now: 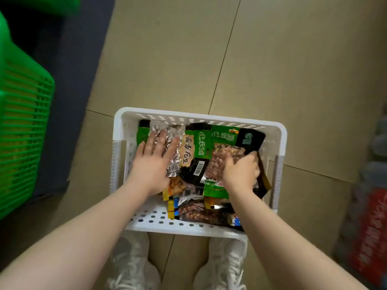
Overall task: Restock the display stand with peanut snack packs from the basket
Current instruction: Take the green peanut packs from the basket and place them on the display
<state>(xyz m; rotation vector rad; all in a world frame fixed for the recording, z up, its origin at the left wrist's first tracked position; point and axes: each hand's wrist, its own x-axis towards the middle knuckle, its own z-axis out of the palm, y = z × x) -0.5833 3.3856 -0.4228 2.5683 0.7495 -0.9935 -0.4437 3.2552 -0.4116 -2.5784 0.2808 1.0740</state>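
**Both hands in the basket, right one on a pack**

Head view: you're looking straight down at the white perforated basket sitting on the tan tiled floor, just ahead of your white sneakers.

- Peanut snack packs are piled loose inside: green-labelled, black and clear ones, overlapping, mostly toward the far and right side.
- Your left hand lies flat with fingers straight and spread, resting on a silver foil pack at the basket's far-left. It grips nothing.
- Your right hand has fingers curled around a clear pack of peanuts near the right side. The pack is under the fingers, its green bottom edge showing just below the wrist.
- Whether that pack is lifted clear of the pile, can't tell.

Surroundings: green slatted crate at far left, red packaging blurred at the right edge.
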